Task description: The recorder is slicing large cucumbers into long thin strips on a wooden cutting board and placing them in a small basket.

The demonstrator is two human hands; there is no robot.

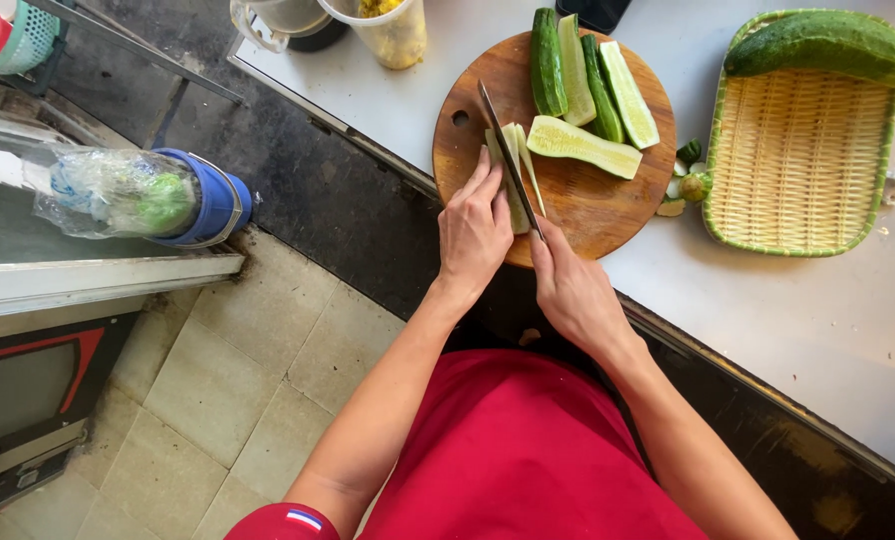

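Observation:
A round wooden cutting board lies on a white counter. My left hand presses down on a pale cucumber piece at the board's near left. My right hand grips the handle of a knife, whose blade runs lengthwise along that piece. Several cucumber halves lie farther back on the board, some skin up, some cut face up.
A woven tray to the right holds a whole cucumber. Cut cucumber ends sit between board and tray. Plastic containers stand at the counter's back. A blue-rimmed jar lies on a ledge to the left.

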